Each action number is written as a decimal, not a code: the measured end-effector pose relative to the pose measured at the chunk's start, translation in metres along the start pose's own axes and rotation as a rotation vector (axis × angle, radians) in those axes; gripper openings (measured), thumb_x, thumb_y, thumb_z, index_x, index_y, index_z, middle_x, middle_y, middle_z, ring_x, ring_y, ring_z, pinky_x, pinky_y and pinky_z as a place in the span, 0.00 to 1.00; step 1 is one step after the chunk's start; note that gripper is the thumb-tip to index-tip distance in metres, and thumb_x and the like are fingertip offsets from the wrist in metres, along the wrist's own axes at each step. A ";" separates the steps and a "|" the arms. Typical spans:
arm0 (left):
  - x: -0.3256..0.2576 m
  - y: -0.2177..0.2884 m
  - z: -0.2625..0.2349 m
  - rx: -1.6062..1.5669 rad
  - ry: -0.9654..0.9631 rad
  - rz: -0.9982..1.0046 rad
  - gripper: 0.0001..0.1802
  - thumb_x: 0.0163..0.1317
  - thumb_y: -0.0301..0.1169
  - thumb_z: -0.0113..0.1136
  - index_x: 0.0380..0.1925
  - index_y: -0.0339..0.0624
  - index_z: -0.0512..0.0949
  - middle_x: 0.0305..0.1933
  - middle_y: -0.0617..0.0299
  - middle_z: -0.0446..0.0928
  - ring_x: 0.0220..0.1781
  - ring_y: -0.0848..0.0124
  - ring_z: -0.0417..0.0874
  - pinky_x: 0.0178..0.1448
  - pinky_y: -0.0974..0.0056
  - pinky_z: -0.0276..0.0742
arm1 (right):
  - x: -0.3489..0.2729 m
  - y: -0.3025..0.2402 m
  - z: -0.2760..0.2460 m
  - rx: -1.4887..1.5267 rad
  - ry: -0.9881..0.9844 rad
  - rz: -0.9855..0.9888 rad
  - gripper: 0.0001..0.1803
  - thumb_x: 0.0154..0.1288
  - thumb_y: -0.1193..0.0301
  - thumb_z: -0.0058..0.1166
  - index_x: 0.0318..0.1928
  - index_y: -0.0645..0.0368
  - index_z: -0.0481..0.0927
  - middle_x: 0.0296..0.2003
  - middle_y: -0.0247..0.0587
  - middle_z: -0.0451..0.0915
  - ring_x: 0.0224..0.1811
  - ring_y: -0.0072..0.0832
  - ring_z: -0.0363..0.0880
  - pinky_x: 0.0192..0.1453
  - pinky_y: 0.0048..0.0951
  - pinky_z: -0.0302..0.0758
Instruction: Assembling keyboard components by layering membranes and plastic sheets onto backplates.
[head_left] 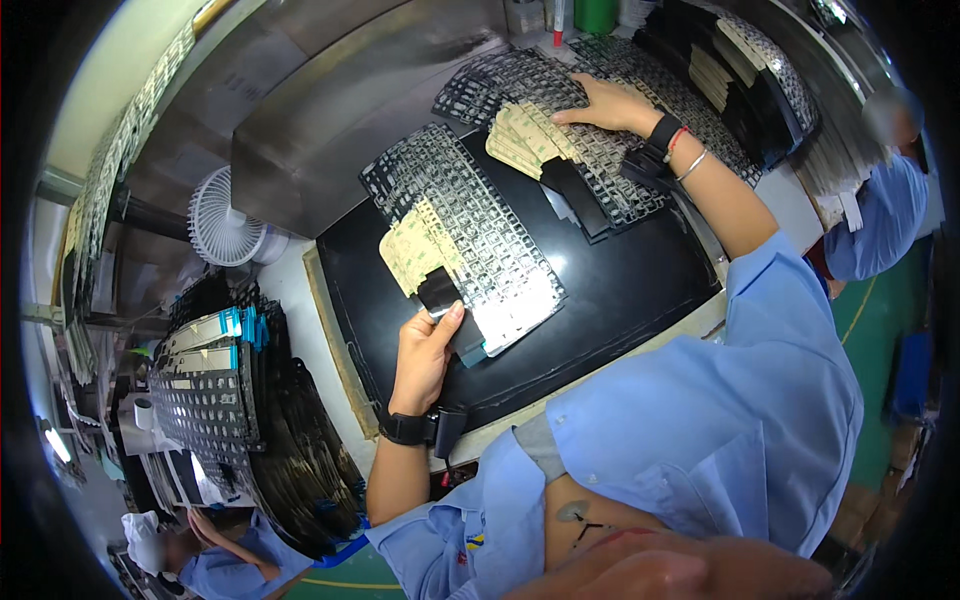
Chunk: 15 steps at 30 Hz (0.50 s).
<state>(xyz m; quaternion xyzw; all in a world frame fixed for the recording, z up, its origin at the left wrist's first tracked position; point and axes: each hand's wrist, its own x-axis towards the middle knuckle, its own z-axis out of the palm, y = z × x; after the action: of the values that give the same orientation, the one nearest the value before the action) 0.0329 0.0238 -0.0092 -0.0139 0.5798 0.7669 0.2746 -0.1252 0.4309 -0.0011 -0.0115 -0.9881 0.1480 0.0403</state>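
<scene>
My left hand [425,350] grips the near corner of a perforated keyboard plate [480,215], thumb on top, fingers mostly hidden below. The plate is dark at its far end, shiny at the near end, and has a cream patch and a black flap along its left side. It is over a black work mat [610,290]. To the right, my right hand [612,105] rests with fingers stretched out and thumb apart on a fanned stack of similar plates [610,170]. Cream patches [525,140] and black flaps show along that stack's left edge.
A white fan [228,215] stands left of the mat, before a metal panel [360,100]. Stacked plates [205,410] fill the lower left; another dark stack [720,75] rises at far right. A red-capped marker [558,25] and green container [595,15] stand behind. Two other people sit nearby.
</scene>
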 end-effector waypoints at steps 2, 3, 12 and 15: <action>-0.002 0.000 0.001 -0.008 0.001 0.000 0.11 0.66 0.30 0.57 0.44 0.35 0.78 0.41 0.61 0.81 0.38 0.79 0.80 0.44 0.71 0.76 | 0.009 0.005 0.010 0.187 0.087 -0.117 0.62 0.44 0.32 0.59 0.66 0.70 0.57 0.60 0.68 0.66 0.64 0.52 0.66 0.67 0.39 0.62; -0.003 -0.001 0.000 -0.002 0.002 0.004 0.11 0.66 0.30 0.57 0.44 0.35 0.78 0.41 0.61 0.81 0.38 0.79 0.80 0.44 0.71 0.76 | 0.013 0.005 0.011 0.250 0.063 -0.121 0.60 0.44 0.35 0.61 0.67 0.67 0.58 0.63 0.64 0.62 0.67 0.50 0.61 0.69 0.39 0.59; 0.001 -0.002 -0.008 -0.007 0.022 -0.027 0.12 0.68 0.32 0.54 0.45 0.35 0.76 0.42 0.63 0.80 0.39 0.80 0.79 0.45 0.72 0.74 | -0.005 -0.058 -0.048 -0.176 0.387 -0.610 0.32 0.61 0.58 0.58 0.62 0.60 0.67 0.58 0.54 0.72 0.61 0.44 0.70 0.63 0.38 0.66; 0.006 -0.001 -0.022 0.125 -0.044 -0.095 0.13 0.67 0.32 0.55 0.46 0.35 0.75 0.44 0.61 0.80 0.42 0.78 0.80 0.48 0.71 0.76 | -0.082 -0.124 -0.060 0.275 0.083 -0.638 0.29 0.60 0.67 0.61 0.62 0.55 0.69 0.47 0.50 0.79 0.48 0.32 0.79 0.50 0.30 0.75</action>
<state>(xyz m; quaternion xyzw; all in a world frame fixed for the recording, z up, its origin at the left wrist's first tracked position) 0.0223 0.0070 -0.0194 -0.0076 0.6190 0.7155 0.3238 -0.0397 0.3265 0.0859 0.2976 -0.9103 0.2588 0.1256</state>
